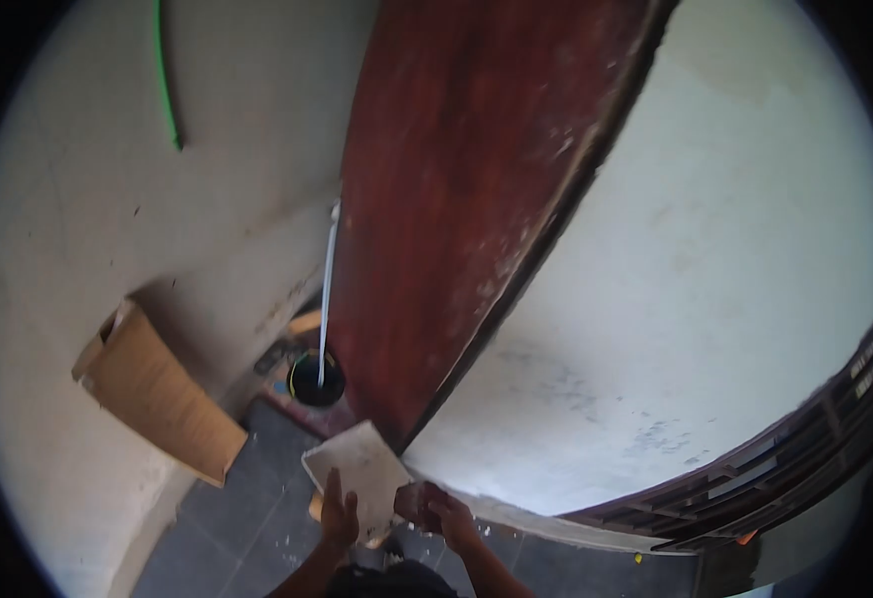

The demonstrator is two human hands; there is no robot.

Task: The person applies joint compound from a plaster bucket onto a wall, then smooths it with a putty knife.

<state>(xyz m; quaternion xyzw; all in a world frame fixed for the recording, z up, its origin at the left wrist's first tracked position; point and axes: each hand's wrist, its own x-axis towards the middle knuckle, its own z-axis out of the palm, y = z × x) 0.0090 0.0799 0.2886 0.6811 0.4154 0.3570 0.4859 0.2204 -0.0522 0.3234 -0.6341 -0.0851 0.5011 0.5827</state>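
My left hand [339,513] is at the bottom centre, its fingers apart over the face of a pale rectangular board [366,463]. Whether its palm touches the board is not clear. Just to the right, my right hand [451,518] grips a dark reddish block [420,504] by its right side. The block is next to the board's right edge. Part of the board's lower end is hidden behind my left hand.
A dark red wooden panel [456,199] rises behind the board. Left of it stand a black bucket [307,389] with a long pale stick [328,289] and a brown cardboard piece [162,394]. Dark slatted frames [735,498] lie at right. A green tube [165,90] hangs upper left.
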